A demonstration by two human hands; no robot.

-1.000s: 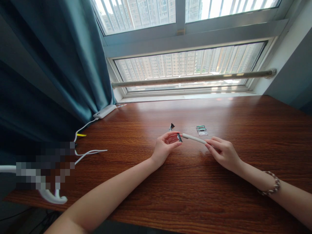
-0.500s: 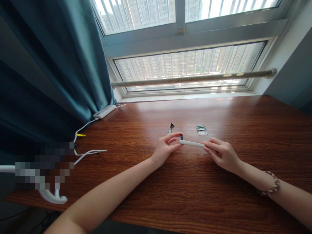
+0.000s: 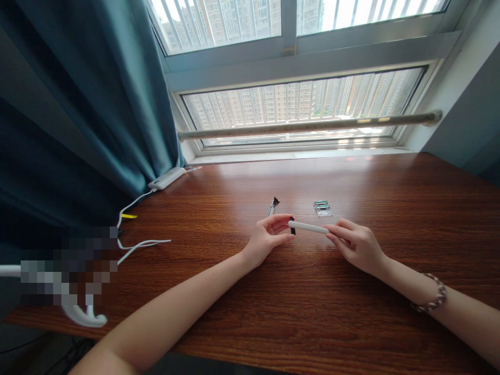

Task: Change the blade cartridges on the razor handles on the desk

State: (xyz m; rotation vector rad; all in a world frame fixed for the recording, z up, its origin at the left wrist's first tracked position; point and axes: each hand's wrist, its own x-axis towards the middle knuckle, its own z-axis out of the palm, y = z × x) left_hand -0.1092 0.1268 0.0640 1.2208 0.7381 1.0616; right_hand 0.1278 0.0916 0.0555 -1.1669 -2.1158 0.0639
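Note:
My right hand point(image 3: 354, 242) pinches the near end of a white stick-shaped handle point(image 3: 308, 227) and holds it level just above the wooden table point(image 3: 312, 312). My left hand point(image 3: 267, 237) is curled at the handle's other end, thumb and fingers closed on a small black piece point(image 3: 292, 225) there. A dark razor handle point(image 3: 272, 205) lies on the table just behind my left hand. A small clear pack with green cartridges point(image 3: 322, 208) lies behind the white handle.
A teal curtain point(image 3: 78, 104) hangs at the left. A white power bank point(image 3: 167, 178) with white cables point(image 3: 140, 245) sits at the table's back left. A window with a horizontal rail point(image 3: 308, 126) runs along the far edge.
The white handle has been rolled and levelled, so the black piece now points down instead of facing me. Both hands stayed in place, with my left fingers closing on that end.

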